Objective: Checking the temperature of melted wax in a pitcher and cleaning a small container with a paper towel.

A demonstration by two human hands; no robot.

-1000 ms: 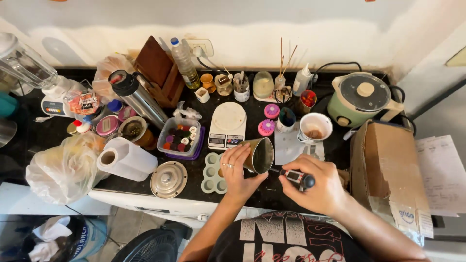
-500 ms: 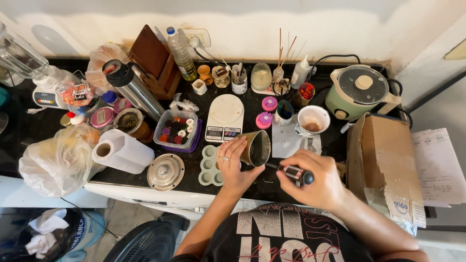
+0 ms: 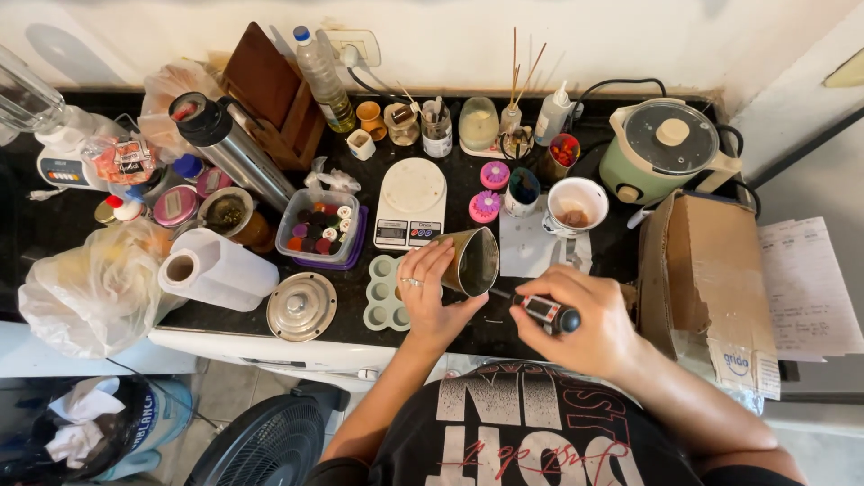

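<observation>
My left hand (image 3: 432, 292) grips a small metal pitcher (image 3: 474, 260) and tilts it over the dark counter (image 3: 432, 337). My right hand (image 3: 580, 317) holds a black probe thermometer (image 3: 546, 311) whose thin stem reaches into the pitcher's mouth. A pale green silicone mould (image 3: 385, 292) with round cavities lies just left of my left hand. A white kitchen scale (image 3: 410, 203) stands behind the pitcher, and a white cup (image 3: 576, 203) with brown residue sits to the right of it.
A paper towel roll (image 3: 219, 269), a metal lid (image 3: 301, 307) and a full plastic bag (image 3: 94, 283) lie to the left. A box of small coloured pieces (image 3: 319, 229) and a steel flask (image 3: 227, 139) sit behind. A green cooker (image 3: 661, 148) and a cardboard box (image 3: 706, 279) stand at right.
Both hands keep their hold on the pitcher and thermometer. The view has drifted slightly; nothing on the counter has moved.
</observation>
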